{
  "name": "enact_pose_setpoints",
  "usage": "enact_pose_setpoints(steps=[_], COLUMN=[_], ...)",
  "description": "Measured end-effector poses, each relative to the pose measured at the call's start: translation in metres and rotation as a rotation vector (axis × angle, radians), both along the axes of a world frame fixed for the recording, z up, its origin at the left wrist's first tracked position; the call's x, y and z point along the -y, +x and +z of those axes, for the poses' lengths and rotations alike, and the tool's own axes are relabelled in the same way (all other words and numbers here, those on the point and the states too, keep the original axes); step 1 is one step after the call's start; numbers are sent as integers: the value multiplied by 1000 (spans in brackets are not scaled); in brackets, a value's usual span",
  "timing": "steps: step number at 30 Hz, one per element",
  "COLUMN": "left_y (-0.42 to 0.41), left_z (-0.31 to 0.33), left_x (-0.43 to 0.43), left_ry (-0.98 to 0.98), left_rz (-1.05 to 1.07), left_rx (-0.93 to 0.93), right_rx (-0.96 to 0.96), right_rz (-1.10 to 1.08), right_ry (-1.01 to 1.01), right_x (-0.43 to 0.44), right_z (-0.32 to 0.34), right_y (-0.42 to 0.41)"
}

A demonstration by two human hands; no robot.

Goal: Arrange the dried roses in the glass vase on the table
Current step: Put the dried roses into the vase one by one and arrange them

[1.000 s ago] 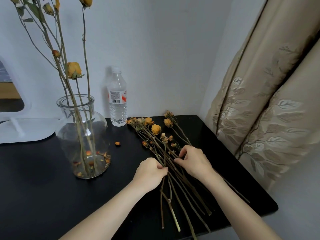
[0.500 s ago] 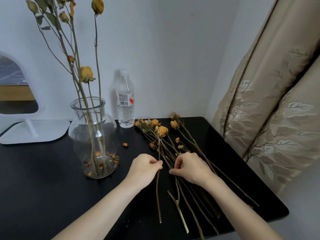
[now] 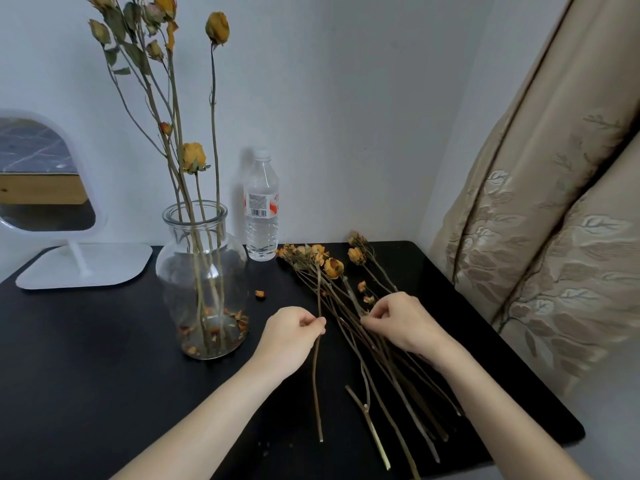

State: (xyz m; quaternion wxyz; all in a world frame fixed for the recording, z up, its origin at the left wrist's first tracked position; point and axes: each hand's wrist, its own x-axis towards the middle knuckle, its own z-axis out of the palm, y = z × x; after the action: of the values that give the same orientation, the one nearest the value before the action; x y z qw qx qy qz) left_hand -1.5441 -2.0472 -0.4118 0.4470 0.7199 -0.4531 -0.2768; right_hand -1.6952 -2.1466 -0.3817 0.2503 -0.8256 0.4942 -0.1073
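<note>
A round glass vase (image 3: 202,271) stands on the black table (image 3: 86,358), left of centre, with several tall dried yellow roses (image 3: 194,157) upright in it and loose petals at its bottom. A bundle of dried roses (image 3: 349,306) lies flat to its right, heads toward the wall. My left hand (image 3: 291,332) pinches one rose stem (image 3: 317,375), drawn to the left of the bundle. My right hand (image 3: 398,322) rests on the bundle with its fingers closed on the stems there.
A plastic water bottle (image 3: 261,209) stands at the wall behind the bundle. A white mirror on a flat stand (image 3: 72,265) sits at the back left. One fallen petal (image 3: 259,294) lies beside the vase. A beige curtain (image 3: 547,220) hangs along the table's right edge.
My left hand has pulled one stem leftward away from the bundle while my right hand stayed on the rest. The view has tilted up, so more of the tall roses shows.
</note>
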Motion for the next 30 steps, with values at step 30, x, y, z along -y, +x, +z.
enact_pose_setpoints(steps=[30], left_y=[126], left_z=[216], left_x=[-80], left_ry=[-782], left_rz=[313], left_rx=[190], right_rx=[1194], right_rz=[323], right_ry=[-8], right_x=[-51], right_z=[204], right_y=[139])
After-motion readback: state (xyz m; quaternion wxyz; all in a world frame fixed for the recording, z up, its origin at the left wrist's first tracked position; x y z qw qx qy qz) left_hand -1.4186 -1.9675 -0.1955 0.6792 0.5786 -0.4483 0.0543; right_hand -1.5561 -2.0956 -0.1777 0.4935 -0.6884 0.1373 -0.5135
